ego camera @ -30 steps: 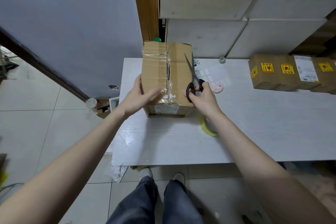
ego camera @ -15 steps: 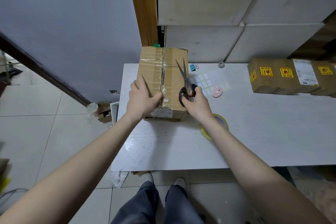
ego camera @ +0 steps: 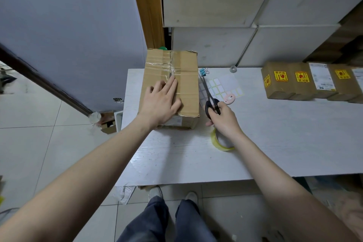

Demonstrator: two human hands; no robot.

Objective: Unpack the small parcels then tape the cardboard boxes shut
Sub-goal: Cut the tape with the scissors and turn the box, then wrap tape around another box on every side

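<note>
- A cardboard box (ego camera: 172, 84) stands on the left end of a white table (ego camera: 275, 143), its top flaps closed and crossed by wrinkled clear tape along the centre seam.
- The left hand (ego camera: 162, 102) lies flat on top of the box, fingers straight and slightly spread, the longest fingertips reaching the taped seam (it presses rather than grips).
- The right hand (ego camera: 223, 119) is just beside the box's right side, its fingers curled through the black handles of a pair of scissors (ego camera: 209, 94).
- The scissor blades are together and point away from the person, running along the box's right edge above the table.
- Under the right wrist a roll of yellowish clear tape (ego camera: 222, 143) lies flat on the table, partly hidden by the forearm.
- Behind the scissors lies a sheet of small white labels (ego camera: 225, 86), with a small pink object (ego camera: 229, 98) at its near edge and a blue binder clip (ego camera: 203, 71) at its far corner.
- At the right end of the table, well apart from the hands, a row of small brown parcels (ego camera: 306, 82) stands side by side, bearing yellow and red stickers and white shipping labels.
- The person's legs and shoes show below the table's near edge, on a tiled floor (ego camera: 29, 153).
</note>
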